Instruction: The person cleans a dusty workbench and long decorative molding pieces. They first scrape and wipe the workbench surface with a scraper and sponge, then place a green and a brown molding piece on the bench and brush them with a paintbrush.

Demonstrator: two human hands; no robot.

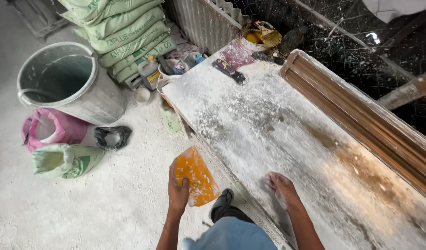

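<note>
My left hand grips an orange plastic scraper, dusted with white powder, held out over the floor just left of the table's near edge. My right hand lies flat, fingers spread, on the powder-coated table top near its front edge and holds nothing. A long ribbed wooden moulding form runs along the table's right side, apart from both hands.
A grey drum stands at the left beside stacked green sacks. Open pink and green bags lie on the dusty floor. Small containers, a yellow bowl and a dark tool crowd the table's far end.
</note>
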